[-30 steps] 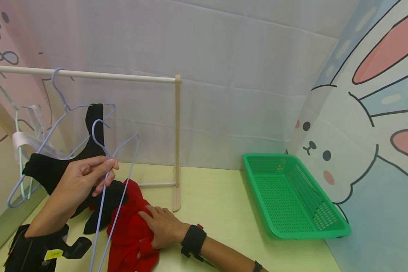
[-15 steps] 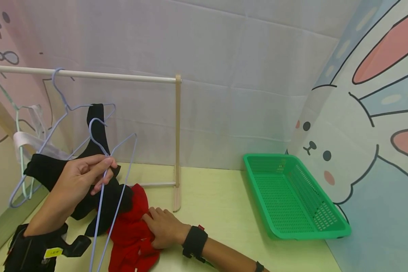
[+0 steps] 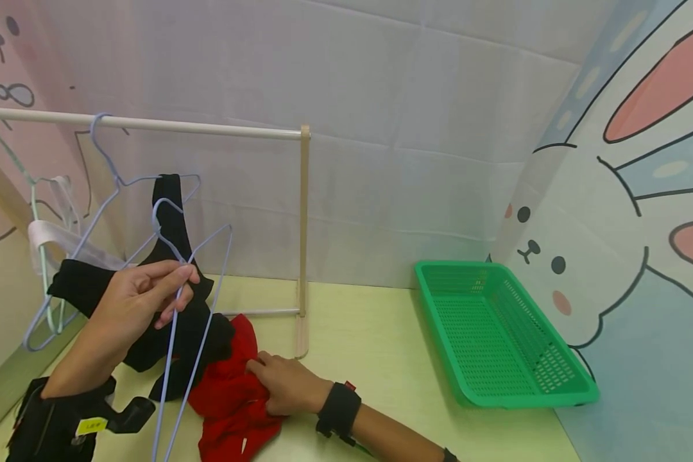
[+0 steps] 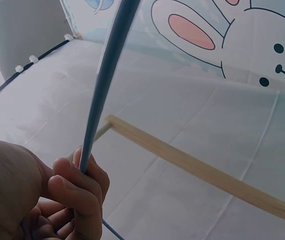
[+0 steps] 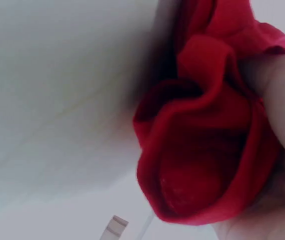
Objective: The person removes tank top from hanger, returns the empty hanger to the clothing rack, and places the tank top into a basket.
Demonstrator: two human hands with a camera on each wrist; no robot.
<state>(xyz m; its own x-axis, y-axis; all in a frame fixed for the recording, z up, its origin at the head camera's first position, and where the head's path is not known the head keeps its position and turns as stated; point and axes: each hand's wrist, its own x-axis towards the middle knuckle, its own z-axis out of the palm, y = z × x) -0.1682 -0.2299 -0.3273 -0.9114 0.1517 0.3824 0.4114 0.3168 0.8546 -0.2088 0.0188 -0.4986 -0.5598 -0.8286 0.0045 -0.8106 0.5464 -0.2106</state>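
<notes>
My left hand (image 3: 144,295) pinches a light blue wire hanger (image 3: 167,242) just below its hook, holding it upright in front of the rack. In the left wrist view, the hanger's wire (image 4: 102,82) runs up from between thumb and curled fingers. Down on the table lies a crumpled red garment (image 3: 231,401); its cut cannot be made out. My right hand (image 3: 291,385) grips a bunched fold at its right side. Close up in the right wrist view, the red cloth (image 5: 197,150) gapes in a loose loop beside the thumb.
A clothes rack with a white rod (image 3: 208,127) and wooden post (image 3: 303,237) stands behind. On it hang a black garment (image 3: 170,208) on a blue hanger and a white strappy piece (image 3: 58,234) on a green hanger. A green basket (image 3: 459,385) sits at the right.
My right hand has moved slightly right and down, going from flat on the red garment to gripping it, and the cloth has bunched and shifted right. The held hanger has barely moved.
</notes>
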